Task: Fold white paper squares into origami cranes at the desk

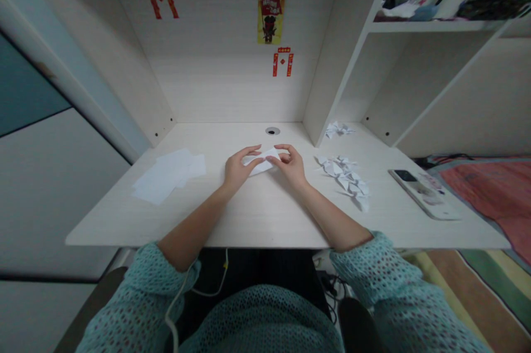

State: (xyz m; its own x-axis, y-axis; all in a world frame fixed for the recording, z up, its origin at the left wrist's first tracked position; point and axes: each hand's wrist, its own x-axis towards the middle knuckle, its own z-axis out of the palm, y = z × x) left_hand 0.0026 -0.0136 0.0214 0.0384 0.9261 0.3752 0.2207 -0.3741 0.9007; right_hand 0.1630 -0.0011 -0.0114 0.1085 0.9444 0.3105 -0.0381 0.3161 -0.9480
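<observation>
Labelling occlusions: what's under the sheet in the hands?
Desk shows around the sheet, which the left hand and right hand hold. The spot directly beneath is covered; can't tell if anything lies there.

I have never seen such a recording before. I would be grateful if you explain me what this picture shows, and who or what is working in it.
There is no machine here: the grip is a person's own two bare hands. The one picture comes from a camera worn on the head, looking forward and down, so the sleeves appear at the bottom. Between the fingertips, the left hand and the right hand together hold a small piece of white paper above the desk. On the left lie flat, overlapping white sheets. On the right are a group of folded paper pieces, a smaller group further back, and what looks like a phone.
</observation>
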